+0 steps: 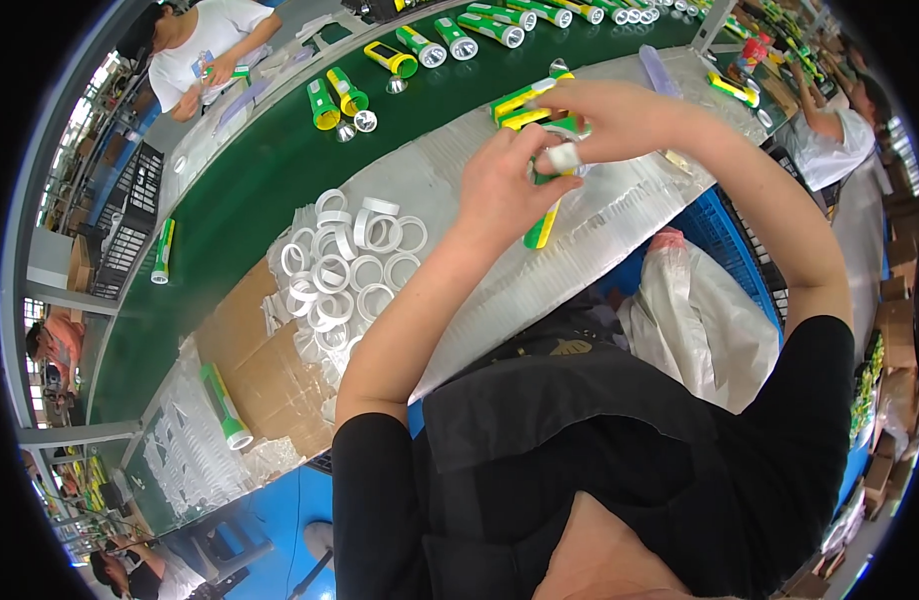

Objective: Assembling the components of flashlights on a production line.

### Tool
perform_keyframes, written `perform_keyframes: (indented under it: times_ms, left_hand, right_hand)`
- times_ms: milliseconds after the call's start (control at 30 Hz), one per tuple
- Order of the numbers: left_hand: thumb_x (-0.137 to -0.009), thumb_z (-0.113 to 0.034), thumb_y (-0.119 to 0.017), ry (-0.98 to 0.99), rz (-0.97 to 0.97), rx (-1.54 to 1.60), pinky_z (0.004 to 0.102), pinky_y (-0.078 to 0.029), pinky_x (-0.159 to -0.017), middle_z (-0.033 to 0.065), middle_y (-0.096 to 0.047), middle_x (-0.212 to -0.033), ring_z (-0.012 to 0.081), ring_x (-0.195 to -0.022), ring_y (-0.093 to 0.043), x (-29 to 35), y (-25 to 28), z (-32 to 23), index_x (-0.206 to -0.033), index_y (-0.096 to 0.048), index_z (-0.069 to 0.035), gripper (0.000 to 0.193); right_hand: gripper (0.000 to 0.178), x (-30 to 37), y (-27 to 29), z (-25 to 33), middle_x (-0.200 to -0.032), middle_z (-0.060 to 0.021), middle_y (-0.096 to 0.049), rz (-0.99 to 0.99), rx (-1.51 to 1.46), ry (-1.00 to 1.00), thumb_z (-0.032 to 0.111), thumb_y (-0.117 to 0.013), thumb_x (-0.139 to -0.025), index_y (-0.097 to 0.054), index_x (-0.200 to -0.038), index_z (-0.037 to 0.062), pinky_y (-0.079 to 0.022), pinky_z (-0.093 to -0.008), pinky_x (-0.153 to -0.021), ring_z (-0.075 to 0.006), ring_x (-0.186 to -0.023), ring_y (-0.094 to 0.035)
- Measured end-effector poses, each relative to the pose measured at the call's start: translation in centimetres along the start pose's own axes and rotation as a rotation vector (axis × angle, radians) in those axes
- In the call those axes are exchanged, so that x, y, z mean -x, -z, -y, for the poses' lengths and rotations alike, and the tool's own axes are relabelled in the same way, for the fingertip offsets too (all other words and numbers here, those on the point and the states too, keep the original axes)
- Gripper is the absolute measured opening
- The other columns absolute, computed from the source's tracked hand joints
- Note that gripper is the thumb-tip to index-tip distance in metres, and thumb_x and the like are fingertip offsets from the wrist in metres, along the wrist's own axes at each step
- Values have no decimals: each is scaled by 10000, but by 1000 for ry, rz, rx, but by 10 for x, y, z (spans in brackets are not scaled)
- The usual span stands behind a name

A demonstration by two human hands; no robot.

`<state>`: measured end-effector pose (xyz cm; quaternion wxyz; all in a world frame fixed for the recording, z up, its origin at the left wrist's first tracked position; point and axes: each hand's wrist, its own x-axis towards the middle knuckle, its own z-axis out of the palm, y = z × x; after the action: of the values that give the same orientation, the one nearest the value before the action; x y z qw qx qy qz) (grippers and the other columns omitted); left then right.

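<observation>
My left hand (508,185) is closed around a green and yellow flashlight (543,225), whose body shows below the fingers. From the right, my right hand (610,118) reaches over and its fingers close on the flashlight's upper end. A white wrap (563,157) sits on a finger where the hands meet. The fingers hide most of the flashlight's head, so I cannot tell whether a ring is on it. Just behind the hands lie more green and yellow flashlights (520,103). Left of my left forearm, loose white rings (370,269) are heaped on the work surface.
A green conveyor belt (220,190) curves past the work surface (480,310), carrying a row of flashlights (460,40). One flashlight (226,405) lies on cardboard (255,345) at left. A white sack (705,320) and blue crate (735,250) are beside me. A co-worker (215,50) sits across the belt.
</observation>
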<state>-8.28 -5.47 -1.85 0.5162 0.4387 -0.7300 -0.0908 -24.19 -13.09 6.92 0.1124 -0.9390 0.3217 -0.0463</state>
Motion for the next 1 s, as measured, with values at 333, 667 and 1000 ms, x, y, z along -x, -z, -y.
perform_keyframes:
  times_ms: [333,667,1000]
  left_hand:
    - [-644,-262,-852,60,37,-4,370,-480,-622,23,-617,-821,235,-745,-608,-2,7,7,-926,-611,-132,393]
    - [-708,-219,-829,233,-14,202,305,-503,-683,53,-646,-889,177,-779,-618,21,27,9,-987,-597,-96,383]
    - [-641,-121,-849,-263,200,717,318,-514,-660,96,-638,-958,264,-769,-654,6,108,-68,-997,-635,-113,415]
  right_hand:
    - [507,-3,-23,-8,-748,-86,-602,-156,-187,-56,486,-730,-782,-604,-905,10,-448,-357,-583,-212,-667,-591]
    - [516,23,-200,57,-995,-86,-642,-712,-1031,-196,230,-799,-742,-541,-1129,5,-493,-340,-824,-165,-927,-611]
    - [439,0,-111,71,-975,-48,-665,595,-1397,849,136,-828,-729,-615,-1103,49,-505,-339,-825,-176,-940,-621]
